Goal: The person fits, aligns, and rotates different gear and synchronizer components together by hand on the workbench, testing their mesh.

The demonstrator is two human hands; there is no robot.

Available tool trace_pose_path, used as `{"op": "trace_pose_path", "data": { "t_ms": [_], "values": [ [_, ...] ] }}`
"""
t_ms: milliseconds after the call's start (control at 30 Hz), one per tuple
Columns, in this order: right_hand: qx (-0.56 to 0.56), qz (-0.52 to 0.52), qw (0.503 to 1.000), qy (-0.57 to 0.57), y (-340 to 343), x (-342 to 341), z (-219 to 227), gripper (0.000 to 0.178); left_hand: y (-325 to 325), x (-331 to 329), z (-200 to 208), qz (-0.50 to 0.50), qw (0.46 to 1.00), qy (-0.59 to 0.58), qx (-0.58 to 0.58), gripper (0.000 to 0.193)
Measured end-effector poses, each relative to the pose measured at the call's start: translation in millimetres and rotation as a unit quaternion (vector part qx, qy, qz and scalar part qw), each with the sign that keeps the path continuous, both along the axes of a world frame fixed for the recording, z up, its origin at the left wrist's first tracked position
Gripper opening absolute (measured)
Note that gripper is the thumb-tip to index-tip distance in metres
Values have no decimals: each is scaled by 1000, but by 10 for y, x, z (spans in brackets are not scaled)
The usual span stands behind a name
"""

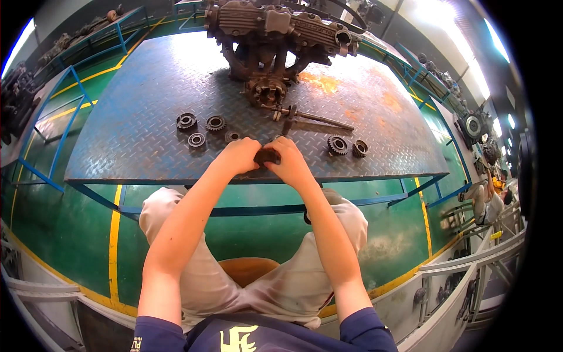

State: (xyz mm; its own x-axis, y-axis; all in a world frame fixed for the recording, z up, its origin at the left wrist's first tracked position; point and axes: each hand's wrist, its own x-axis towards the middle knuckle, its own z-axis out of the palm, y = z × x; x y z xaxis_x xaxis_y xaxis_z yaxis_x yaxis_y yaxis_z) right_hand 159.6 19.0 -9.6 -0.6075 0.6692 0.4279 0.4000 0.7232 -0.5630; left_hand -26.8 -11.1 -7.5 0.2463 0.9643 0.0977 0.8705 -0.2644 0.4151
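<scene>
Near the front edge of the table, my left hand (239, 155) and my right hand (288, 162) pinch a small dark metal part (267, 156) from its two sides. Fingers cover most of it, so its exact kind does not show. Just beyond my left hand lies a small gear (233, 136), partly hidden. Further left are a dark gear (186, 121), another toothed gear (216, 123) and a smaller ring-like gear (196, 139). To the right of my right hand, two gears (337, 145) sit side by side. A long metal shaft (319, 119) lies behind my hands.
A large engine (281, 23) stands at the back of the diamond-plate metal table (135, 88), with a round toothed end toward me. Blue table legs (120, 196) stand near my knees. Other benches (94, 38) hold parts around the room. At far right, a person (489, 202) is visible.
</scene>
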Motion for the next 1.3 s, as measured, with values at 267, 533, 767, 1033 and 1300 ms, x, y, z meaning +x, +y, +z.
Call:
{"op": "trace_pose_path", "data": {
  "t_ms": [267, 533, 767, 1033, 1300],
  "values": [
    [-54, -36, 998, -21, 47, 59, -59, 34, -43, -63, -6, 1, 1000, -21, -10, 31],
    [-61, -67, 993, -82, 65, 260, -81, 34, 14, 111, 60, -9, 997, -72, 1, 28],
    [-77, -120, 977, -158, 72, 544, -114, 39, 89, 383, 73, -51, 992, -107, 34, 30],
    [-96, -136, 974, -153, 116, 638, -89, 43, 200, 535, 28, -52, 994, -95, 27, 29],
    [-109, -140, 976, -127, 167, 641, -105, 50, 165, 539, 73, -57, 995, -73, 30, 28]
  ]
}}
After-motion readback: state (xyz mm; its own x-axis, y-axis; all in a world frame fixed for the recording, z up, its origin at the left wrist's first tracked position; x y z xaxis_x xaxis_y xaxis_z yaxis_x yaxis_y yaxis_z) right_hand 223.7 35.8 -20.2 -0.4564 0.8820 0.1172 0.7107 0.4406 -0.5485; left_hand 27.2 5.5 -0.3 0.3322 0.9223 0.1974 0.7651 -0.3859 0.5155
